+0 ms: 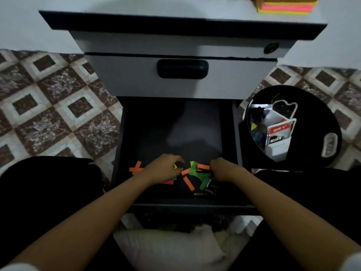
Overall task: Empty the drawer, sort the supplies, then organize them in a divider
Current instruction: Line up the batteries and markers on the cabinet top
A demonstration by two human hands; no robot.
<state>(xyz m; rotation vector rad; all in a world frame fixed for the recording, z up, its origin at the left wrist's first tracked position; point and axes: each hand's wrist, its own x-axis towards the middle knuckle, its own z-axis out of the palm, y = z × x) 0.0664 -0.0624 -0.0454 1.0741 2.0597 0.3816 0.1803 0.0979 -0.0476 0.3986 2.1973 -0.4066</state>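
Observation:
The lowest drawer (237, 145) of a grey cabinet stands pulled open, dark inside. Near its front lie several neon paper strips (189, 182), orange, green and pink, with some dark binder clips (210, 189) beside them. My left hand (164, 168) is curled over the strips at the left and seems to pinch small pieces at its fingertips. My right hand (221, 171) is curled at the right end of the pile, fingers closed on strips there. What lies under either hand is hidden.
A round black stool (330, 122) at the right carries a white divider organizer (277, 147) holding a red-and-white box and dark items. A stack of neon sticky notes (285, 5) sits on the cabinet top. The closed upper drawer's handle (182, 68) is above. Patterned floor tiles lie on both sides.

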